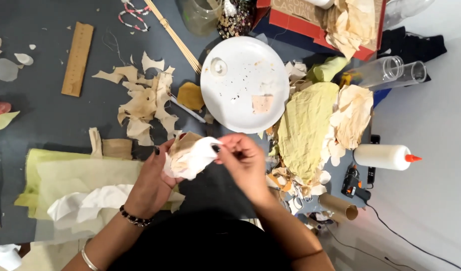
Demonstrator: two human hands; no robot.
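Two hands meet above the dark table [60, 120], just below the white paper plate [243, 83]. Left hand [152, 183] cups the crumpled tan-and-white paper piece [190, 156] from beneath, fingers curled around it; right hand [243, 160] pinches its white upper edge between closed fingertips [219, 148].

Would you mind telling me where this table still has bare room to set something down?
Bare dark table shows left of the torn beige scraps, below the wooden strip, above the green paper. The light surface right of the glue bottle is also free. Around the white plate and yellow-green paper it is crowded.
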